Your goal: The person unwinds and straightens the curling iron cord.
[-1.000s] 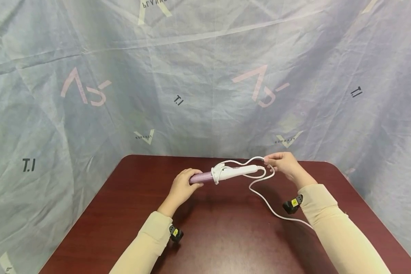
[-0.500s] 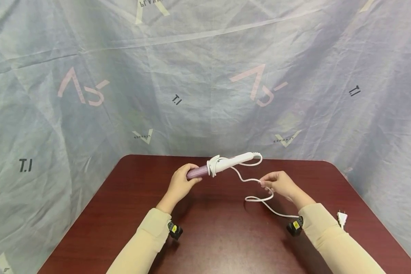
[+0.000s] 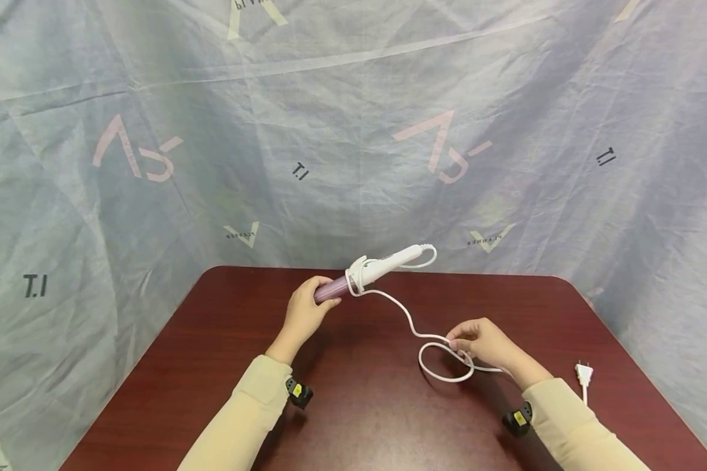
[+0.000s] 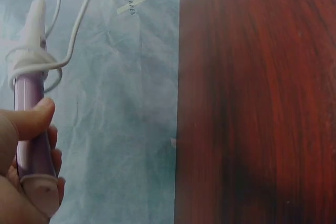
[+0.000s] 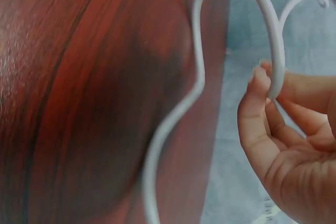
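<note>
My left hand [image 3: 304, 313] grips the purple barrel of a curling iron [image 3: 385, 265], held up at a tilt with its white handle pointing up and to the right. In the left wrist view the thumb and fingers wrap the barrel [image 4: 29, 95], and the pale tip shows below them. White cord [image 3: 411, 320] loops round the iron where barrel meets handle, then runs down to the right. Between thumb and fingertips my right hand [image 3: 489, 343] pinches that cord, low over the table. A round loop of cord hangs just below those fingers; the right wrist view shows the pinched cord [image 5: 275, 51] closely.
The dark red wooden table [image 3: 377, 405] has rounded far corners. At its right side lies the cord's white two-pin plug [image 3: 584, 373], beyond the right sleeve. A grey printed cloth [image 3: 342, 131] hangs behind the table and along both sides.
My right hand has drawn the cord down toward me, so a longer stretch runs from the iron. The iron's handle end has risen and tilted more steeply. The plug has come into view.
</note>
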Demonstrator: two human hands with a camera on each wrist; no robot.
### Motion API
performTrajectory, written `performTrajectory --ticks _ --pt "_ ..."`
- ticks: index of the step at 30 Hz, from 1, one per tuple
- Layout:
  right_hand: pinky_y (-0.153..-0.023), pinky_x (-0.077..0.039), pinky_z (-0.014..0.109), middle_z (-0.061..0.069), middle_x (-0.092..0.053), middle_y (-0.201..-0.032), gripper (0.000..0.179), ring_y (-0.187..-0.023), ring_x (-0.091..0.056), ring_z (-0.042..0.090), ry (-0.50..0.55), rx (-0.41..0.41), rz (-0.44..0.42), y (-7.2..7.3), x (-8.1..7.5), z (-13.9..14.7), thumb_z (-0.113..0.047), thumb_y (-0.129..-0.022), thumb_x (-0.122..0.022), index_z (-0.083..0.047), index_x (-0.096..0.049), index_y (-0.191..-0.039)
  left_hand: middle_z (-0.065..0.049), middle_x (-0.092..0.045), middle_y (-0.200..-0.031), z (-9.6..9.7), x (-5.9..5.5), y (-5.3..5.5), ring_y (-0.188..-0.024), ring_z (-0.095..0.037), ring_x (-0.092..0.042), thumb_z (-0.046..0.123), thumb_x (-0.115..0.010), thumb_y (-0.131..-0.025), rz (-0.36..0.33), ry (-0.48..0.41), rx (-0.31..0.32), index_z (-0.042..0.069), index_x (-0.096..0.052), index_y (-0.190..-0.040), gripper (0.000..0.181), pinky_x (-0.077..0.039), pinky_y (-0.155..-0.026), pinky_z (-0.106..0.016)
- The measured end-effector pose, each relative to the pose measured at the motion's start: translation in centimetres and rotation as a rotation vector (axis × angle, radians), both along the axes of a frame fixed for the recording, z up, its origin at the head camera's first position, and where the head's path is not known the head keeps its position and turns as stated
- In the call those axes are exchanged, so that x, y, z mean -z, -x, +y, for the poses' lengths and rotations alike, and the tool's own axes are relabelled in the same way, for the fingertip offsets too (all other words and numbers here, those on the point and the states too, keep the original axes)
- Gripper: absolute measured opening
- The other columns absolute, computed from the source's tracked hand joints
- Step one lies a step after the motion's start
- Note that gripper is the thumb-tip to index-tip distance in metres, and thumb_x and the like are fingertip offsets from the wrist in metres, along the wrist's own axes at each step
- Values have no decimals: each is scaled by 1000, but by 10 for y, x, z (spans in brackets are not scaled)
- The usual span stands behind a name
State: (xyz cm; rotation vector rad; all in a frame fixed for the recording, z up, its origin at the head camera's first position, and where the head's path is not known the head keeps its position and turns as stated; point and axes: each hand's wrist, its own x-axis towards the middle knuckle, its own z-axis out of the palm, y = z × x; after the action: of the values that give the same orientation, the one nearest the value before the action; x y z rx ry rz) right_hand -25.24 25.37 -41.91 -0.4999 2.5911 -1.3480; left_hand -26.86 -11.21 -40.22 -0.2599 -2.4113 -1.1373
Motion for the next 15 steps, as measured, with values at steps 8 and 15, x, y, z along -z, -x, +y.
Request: performTrajectory --ticks 8,15 --pt "-56 -52 30 16 -64 -77 10 -60 -62 18 59 -196 164 -5 -28 -4 -7 -88 -68 -1 -72 -94 -8 -69 -108 1 -1 0 -98 -27 -62 17 -82 -75 29 57 -88 11 -67 -108 37 -47 -86 -45" --pt "-61 -51 26 11 -66 -84 9 -72 -61 16 167 -304 357 -7 -52 -7 -1 -88 -66 -6 -72 -92 -8 -70 -109 1 3 -2 -98 -27 -63 17 -82 -76 2 74 -113 12 -67 -109 37 -47 -86 -45"
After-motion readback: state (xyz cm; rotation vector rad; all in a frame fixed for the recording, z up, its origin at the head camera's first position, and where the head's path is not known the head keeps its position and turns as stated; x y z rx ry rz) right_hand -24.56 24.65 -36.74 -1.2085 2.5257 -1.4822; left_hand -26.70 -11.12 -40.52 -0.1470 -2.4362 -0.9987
